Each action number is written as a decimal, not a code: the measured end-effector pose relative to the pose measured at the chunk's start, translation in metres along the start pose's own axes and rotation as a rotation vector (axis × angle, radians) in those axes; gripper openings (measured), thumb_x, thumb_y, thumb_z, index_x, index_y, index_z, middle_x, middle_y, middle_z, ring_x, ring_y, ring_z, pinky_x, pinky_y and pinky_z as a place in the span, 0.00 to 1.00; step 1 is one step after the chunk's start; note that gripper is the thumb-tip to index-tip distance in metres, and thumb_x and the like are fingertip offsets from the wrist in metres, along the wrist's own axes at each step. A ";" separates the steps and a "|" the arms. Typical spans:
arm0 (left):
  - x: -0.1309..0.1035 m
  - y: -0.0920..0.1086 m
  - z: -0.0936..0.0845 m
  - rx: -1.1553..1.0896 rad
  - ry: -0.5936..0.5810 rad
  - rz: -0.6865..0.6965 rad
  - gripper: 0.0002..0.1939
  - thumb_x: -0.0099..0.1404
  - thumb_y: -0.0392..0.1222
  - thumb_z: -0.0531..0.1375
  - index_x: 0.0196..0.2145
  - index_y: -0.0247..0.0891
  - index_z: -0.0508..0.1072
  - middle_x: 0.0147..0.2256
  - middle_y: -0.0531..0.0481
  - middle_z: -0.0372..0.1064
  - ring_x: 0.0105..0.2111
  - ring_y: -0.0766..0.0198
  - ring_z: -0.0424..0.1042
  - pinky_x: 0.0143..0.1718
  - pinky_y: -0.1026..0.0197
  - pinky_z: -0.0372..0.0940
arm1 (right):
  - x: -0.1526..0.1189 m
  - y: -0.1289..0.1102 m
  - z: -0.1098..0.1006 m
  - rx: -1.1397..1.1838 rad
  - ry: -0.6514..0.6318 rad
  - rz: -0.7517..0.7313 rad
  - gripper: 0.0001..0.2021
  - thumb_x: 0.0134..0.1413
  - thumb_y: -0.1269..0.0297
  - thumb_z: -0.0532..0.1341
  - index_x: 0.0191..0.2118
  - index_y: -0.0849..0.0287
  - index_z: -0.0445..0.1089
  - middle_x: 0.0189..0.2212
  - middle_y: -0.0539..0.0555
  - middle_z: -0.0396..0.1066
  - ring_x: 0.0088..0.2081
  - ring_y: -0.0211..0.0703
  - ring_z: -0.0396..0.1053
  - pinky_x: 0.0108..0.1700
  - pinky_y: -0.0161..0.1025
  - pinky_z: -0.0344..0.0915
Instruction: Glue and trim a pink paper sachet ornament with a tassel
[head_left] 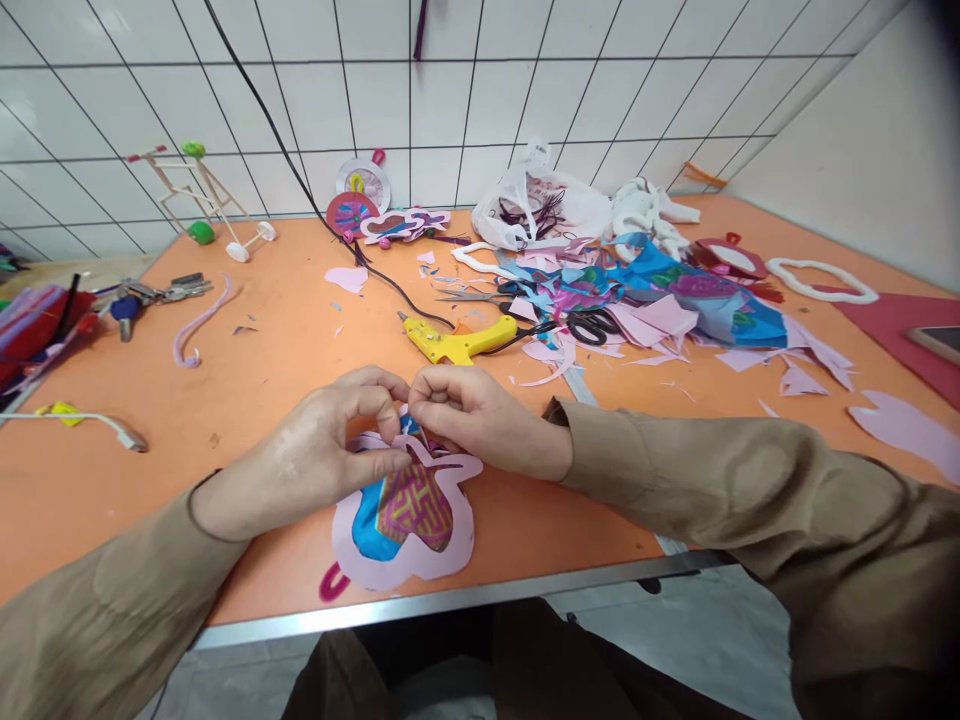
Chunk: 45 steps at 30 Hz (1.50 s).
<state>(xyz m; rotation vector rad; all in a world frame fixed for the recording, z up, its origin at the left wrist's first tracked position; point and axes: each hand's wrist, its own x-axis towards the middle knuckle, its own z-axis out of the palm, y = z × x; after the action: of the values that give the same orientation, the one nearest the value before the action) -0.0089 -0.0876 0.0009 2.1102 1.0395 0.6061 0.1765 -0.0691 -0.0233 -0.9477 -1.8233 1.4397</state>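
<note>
A flower-shaped craft of pink paper (444,566) lies near the table's front edge. Its middle is blue and patterned fabric (417,508), and a magenta loop (332,582) sticks out at the lower left. My left hand (330,440) is over the craft's upper left, thumb and fingers closed around its top edge. Against it, my right hand (469,415) has its fingers pinched together at the craft's upper part. Between the fingertips a bit of blue material (409,424) shows. What the right fingertips grip is hidden.
Beyond my hands lies a yellow hot glue gun (459,342) with a black cord. Scissors (487,297), fabric and pink paper scraps (660,320), and a white plastic bag (577,205) crowd the back right. Keys (161,292) and a small stick-built tricycle (206,195) stand left.
</note>
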 end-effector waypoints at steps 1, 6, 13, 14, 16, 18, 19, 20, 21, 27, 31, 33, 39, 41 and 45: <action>0.000 -0.001 0.000 -0.021 -0.003 -0.015 0.06 0.57 0.38 0.61 0.25 0.36 0.67 0.42 0.47 0.68 0.40 0.63 0.71 0.43 0.59 0.66 | -0.001 -0.001 0.000 0.014 -0.003 0.004 0.06 0.52 0.73 0.54 0.25 0.60 0.60 0.16 0.42 0.57 0.18 0.28 0.53 0.21 0.28 0.51; 0.001 -0.006 0.002 -0.098 -0.017 -0.208 0.10 0.56 0.42 0.62 0.26 0.38 0.63 0.31 0.52 0.67 0.32 0.64 0.68 0.35 0.59 0.65 | -0.002 -0.002 0.000 0.061 -0.010 0.024 0.06 0.55 0.69 0.54 0.28 0.60 0.60 0.15 0.42 0.58 0.17 0.28 0.54 0.20 0.28 0.51; 0.002 -0.004 0.004 -0.135 -0.009 -0.283 0.11 0.56 0.43 0.60 0.24 0.38 0.60 0.24 0.56 0.60 0.24 0.68 0.62 0.26 0.63 0.60 | -0.003 0.004 -0.001 0.135 -0.049 -0.009 0.06 0.59 0.65 0.54 0.40 0.61 0.61 0.14 0.40 0.57 0.16 0.30 0.56 0.19 0.28 0.53; 0.003 -0.003 0.004 -0.142 -0.004 -0.286 0.11 0.55 0.43 0.60 0.23 0.38 0.60 0.23 0.56 0.60 0.24 0.68 0.62 0.25 0.64 0.59 | -0.003 0.005 0.000 0.125 -0.047 -0.020 0.08 0.57 0.66 0.56 0.42 0.61 0.61 0.15 0.40 0.58 0.18 0.30 0.57 0.21 0.29 0.54; 0.003 -0.002 0.004 -0.145 0.014 -0.288 0.12 0.55 0.43 0.60 0.23 0.38 0.60 0.23 0.56 0.60 0.24 0.68 0.62 0.25 0.64 0.59 | -0.002 0.008 0.001 0.087 -0.039 -0.041 0.11 0.53 0.68 0.59 0.43 0.61 0.61 0.18 0.41 0.60 0.20 0.30 0.60 0.24 0.30 0.56; 0.003 -0.002 0.004 -0.168 0.031 -0.293 0.12 0.54 0.43 0.61 0.23 0.38 0.61 0.23 0.56 0.61 0.24 0.69 0.62 0.24 0.65 0.58 | -0.001 0.010 0.001 0.047 -0.026 -0.062 0.13 0.50 0.71 0.59 0.44 0.61 0.61 0.19 0.41 0.60 0.21 0.31 0.61 0.25 0.31 0.57; 0.004 -0.002 0.005 -0.189 0.035 -0.299 0.12 0.53 0.42 0.61 0.23 0.38 0.61 0.23 0.56 0.61 0.23 0.70 0.61 0.23 0.66 0.58 | 0.000 0.011 0.002 0.031 -0.019 -0.073 0.13 0.50 0.72 0.59 0.44 0.61 0.61 0.19 0.41 0.59 0.21 0.31 0.61 0.25 0.31 0.58; 0.004 -0.003 0.005 -0.216 0.036 -0.306 0.12 0.53 0.42 0.62 0.23 0.38 0.61 0.22 0.56 0.61 0.22 0.70 0.61 0.22 0.66 0.57 | 0.000 0.012 0.002 0.021 -0.014 -0.083 0.14 0.50 0.72 0.58 0.44 0.61 0.61 0.19 0.41 0.59 0.21 0.31 0.61 0.25 0.31 0.58; 0.004 -0.004 0.005 -0.248 0.040 -0.312 0.12 0.53 0.43 0.63 0.24 0.38 0.61 0.22 0.56 0.61 0.22 0.70 0.61 0.22 0.66 0.57 | 0.000 0.013 0.002 0.016 -0.013 -0.090 0.13 0.50 0.72 0.58 0.44 0.61 0.62 0.19 0.41 0.59 0.21 0.31 0.61 0.25 0.31 0.57; 0.005 -0.006 0.003 -0.339 0.001 -0.372 0.13 0.54 0.47 0.63 0.27 0.34 0.67 0.22 0.54 0.64 0.22 0.70 0.62 0.22 0.67 0.57 | 0.000 0.014 0.002 0.008 -0.006 -0.117 0.14 0.52 0.67 0.60 0.45 0.62 0.62 0.19 0.42 0.61 0.22 0.31 0.62 0.25 0.31 0.59; 0.005 -0.006 0.003 -0.343 -0.048 -0.396 0.14 0.53 0.47 0.63 0.20 0.34 0.65 0.19 0.57 0.59 0.19 0.73 0.57 0.20 0.69 0.53 | -0.001 0.010 0.002 0.067 -0.031 -0.093 0.15 0.52 0.69 0.59 0.46 0.62 0.61 0.20 0.42 0.62 0.22 0.31 0.63 0.26 0.30 0.60; 0.004 -0.006 0.003 -0.340 -0.045 -0.412 0.14 0.53 0.47 0.63 0.21 0.34 0.65 0.18 0.57 0.59 0.19 0.73 0.56 0.19 0.69 0.52 | -0.002 0.009 0.001 0.107 -0.039 -0.081 0.15 0.52 0.68 0.58 0.46 0.62 0.61 0.21 0.43 0.63 0.23 0.31 0.64 0.25 0.30 0.61; 0.004 -0.009 0.005 -0.345 -0.039 -0.393 0.16 0.55 0.49 0.63 0.21 0.35 0.64 0.18 0.57 0.58 0.19 0.73 0.54 0.19 0.69 0.50 | 0.000 0.012 0.003 0.066 0.011 -0.142 0.15 0.50 0.70 0.59 0.46 0.62 0.61 0.21 0.43 0.63 0.22 0.31 0.63 0.25 0.30 0.60; 0.003 -0.011 0.006 -0.344 -0.050 -0.382 0.17 0.57 0.51 0.62 0.21 0.35 0.65 0.19 0.57 0.57 0.19 0.73 0.54 0.19 0.69 0.49 | 0.001 0.012 0.004 0.062 0.013 -0.148 0.15 0.50 0.71 0.59 0.46 0.62 0.61 0.21 0.42 0.62 0.22 0.30 0.62 0.25 0.30 0.60; 0.000 -0.013 0.004 -0.345 -0.112 -0.391 0.19 0.60 0.53 0.60 0.22 0.35 0.67 0.19 0.57 0.55 0.19 0.72 0.51 0.19 0.67 0.46 | 0.000 0.011 0.002 0.099 -0.002 -0.154 0.15 0.52 0.70 0.59 0.46 0.62 0.61 0.22 0.43 0.62 0.22 0.30 0.62 0.25 0.30 0.59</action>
<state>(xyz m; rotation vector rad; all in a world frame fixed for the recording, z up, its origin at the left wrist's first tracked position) -0.0131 -0.0838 -0.0111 1.5702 1.1519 0.4305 0.1762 -0.0685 -0.0347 -0.7399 -1.7682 1.4218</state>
